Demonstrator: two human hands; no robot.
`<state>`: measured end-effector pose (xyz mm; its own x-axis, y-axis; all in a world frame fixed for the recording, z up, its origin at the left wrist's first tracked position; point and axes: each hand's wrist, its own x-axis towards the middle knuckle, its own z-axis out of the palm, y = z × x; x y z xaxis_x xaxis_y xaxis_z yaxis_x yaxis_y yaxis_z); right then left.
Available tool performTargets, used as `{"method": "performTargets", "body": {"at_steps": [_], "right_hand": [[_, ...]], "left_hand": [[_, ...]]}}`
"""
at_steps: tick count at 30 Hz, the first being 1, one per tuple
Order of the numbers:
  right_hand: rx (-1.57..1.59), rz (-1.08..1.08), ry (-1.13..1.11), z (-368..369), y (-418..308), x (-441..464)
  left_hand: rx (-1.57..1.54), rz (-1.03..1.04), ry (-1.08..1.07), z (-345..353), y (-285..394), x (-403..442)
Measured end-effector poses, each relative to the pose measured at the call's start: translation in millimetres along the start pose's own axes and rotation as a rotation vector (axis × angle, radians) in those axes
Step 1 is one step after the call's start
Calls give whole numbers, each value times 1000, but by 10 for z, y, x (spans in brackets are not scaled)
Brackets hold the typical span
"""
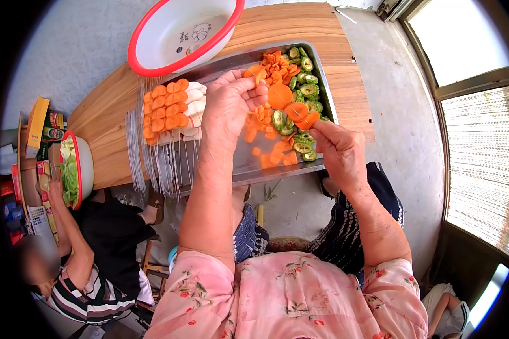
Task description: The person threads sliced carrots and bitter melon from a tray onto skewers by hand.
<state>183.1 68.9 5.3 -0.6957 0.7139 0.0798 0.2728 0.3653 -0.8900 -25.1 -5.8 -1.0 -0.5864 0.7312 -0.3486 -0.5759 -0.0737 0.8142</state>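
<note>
My left hand (232,101) is closed, pinching orange carrot slices (255,72) at its fingertips above a metal tray (201,164). Carrot slices (279,96) line up along a thin skewer, whose lower end my closed right hand (340,150) grips; the fingers hide that end. Under the hands, the tray holds loose carrot pieces (277,68) and green ring-shaped vegetable slices (309,90). At the tray's left side lie finished skewers with carrot slices (167,104) and pale white pieces (195,107), their thin metal ends (147,155) sticking out toward me and leftward.
A white basin with a red rim (188,34) stands on the wooden table (300,22) behind the tray. To the left, another person (76,265) reaches to a red-rimmed basin (85,169) with leafy greens, near shelved boxes (37,127). Someone else (444,308) sits lower right.
</note>
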Motion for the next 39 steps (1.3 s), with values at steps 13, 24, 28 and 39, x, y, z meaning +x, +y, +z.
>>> {"method": "performTargets", "body": {"at_steps": [13,24,28,39], "right_hand": [[144,183,-95,-80,-120,34],[317,383,-162,-98,-109,49],[410,460,-165,-88,-136,93],[620,511,-178,9,-171,111]], "left_hand": [[123,139,57,94,53,-59],[256,220,91,97,52,-68],[279,211,0,52,7,-48],[-246,91,-159,126,-70,-53]]}}
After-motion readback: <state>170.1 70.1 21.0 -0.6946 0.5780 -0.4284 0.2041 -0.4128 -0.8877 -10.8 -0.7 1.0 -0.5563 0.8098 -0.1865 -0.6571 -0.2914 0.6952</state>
